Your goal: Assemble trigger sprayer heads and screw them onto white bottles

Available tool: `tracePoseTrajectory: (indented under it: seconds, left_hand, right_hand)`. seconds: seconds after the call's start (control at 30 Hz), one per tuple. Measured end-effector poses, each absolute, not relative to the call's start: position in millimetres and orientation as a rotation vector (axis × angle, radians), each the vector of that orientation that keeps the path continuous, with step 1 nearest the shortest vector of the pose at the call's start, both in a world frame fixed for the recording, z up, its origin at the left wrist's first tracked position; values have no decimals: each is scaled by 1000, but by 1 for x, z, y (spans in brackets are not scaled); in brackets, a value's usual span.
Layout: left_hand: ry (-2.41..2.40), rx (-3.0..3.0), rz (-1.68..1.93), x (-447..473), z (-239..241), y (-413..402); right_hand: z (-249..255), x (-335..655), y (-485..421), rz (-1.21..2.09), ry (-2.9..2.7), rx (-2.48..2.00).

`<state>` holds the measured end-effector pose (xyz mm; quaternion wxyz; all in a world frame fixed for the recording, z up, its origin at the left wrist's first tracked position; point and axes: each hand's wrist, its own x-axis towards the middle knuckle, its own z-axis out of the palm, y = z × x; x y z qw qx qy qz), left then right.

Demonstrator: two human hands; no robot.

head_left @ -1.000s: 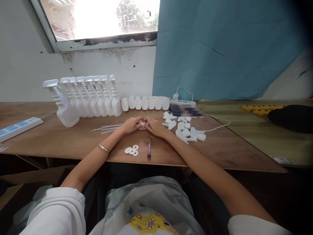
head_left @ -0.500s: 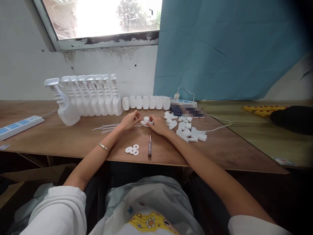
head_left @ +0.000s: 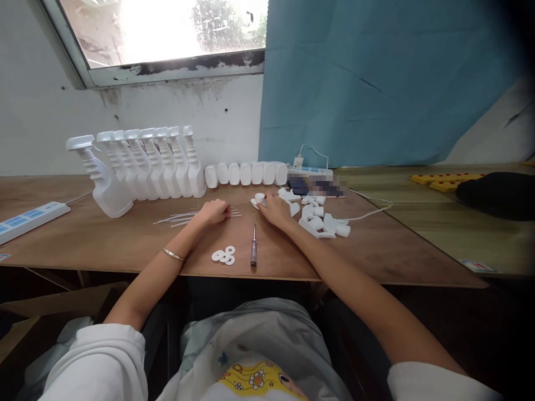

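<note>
My right hand [head_left: 276, 210] grips a white spray trigger head [head_left: 259, 199], whose round collar points up past the fingertips. To its left, my left hand [head_left: 215, 212] is closed low over a bundle of thin white tubes [head_left: 178, 217]. Tube ends stick out on both sides of it; whether the curled fingers pinch one is hidden. Nearer me lie several white ring washers [head_left: 224, 255] and a screwdriver [head_left: 253, 252] with a clear handle, its tip pointing away. More white trigger heads [head_left: 320, 220] are piled just right of my right hand.
Assembled white spray bottles [head_left: 152, 167] stand in a row at the back left. Several white bottles [head_left: 246, 174] lie on their sides by the wall. Power strips [head_left: 35, 218] sit left and back right. A cable [head_left: 371, 214] and dark cap-like object [head_left: 493, 196] are on the right.
My right hand has moved right and slightly away, carrying the trigger head. My left hand has parted from it and come down onto the tubes, its fingers now curled. The view has shifted slightly.
</note>
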<state>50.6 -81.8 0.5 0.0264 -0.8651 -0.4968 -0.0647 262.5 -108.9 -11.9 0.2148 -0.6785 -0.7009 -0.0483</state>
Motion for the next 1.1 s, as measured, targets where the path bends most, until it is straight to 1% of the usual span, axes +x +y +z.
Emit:
tracePoseTrajectory:
  seconds: [0.2, 0.3, 0.37, 0.57, 0.77, 0.87, 1.0, 1.1]
  left_hand:
    - [-1467, -2700, -191, 54, 0, -85]
    - [-1435, -2652, -302, 56, 2, -87]
    - [-1443, -2615, -477, 58, 4, -89]
    - [-1264, -2559, -1234, 64, 11, -98]
    - [-1103, -2578, -1496, 70, 10, -104]
    - [-1079, -2636, -1752, 74, 8, -105]
    - [-1180, -2590, -2165, 77, 5, -97]
    - [-1320, -2619, -2233, 76, 2, -89]
  right_hand:
    - [-11, 261, -111, -123, -1966, -1855]
    - [-12, 260, -112, -143, -1997, -1800]
    - [-14, 259, -112, -138, -2025, -1754]
    - [-19, 257, -108, -72, -2130, -1566]
    - [-21, 257, -106, -50, -2172, -1460]
    - [-20, 257, -107, -28, -2192, -1415]
    - [-18, 254, -111, 26, -2251, -1315]
    - [-16, 251, -115, 74, -2286, -1240]
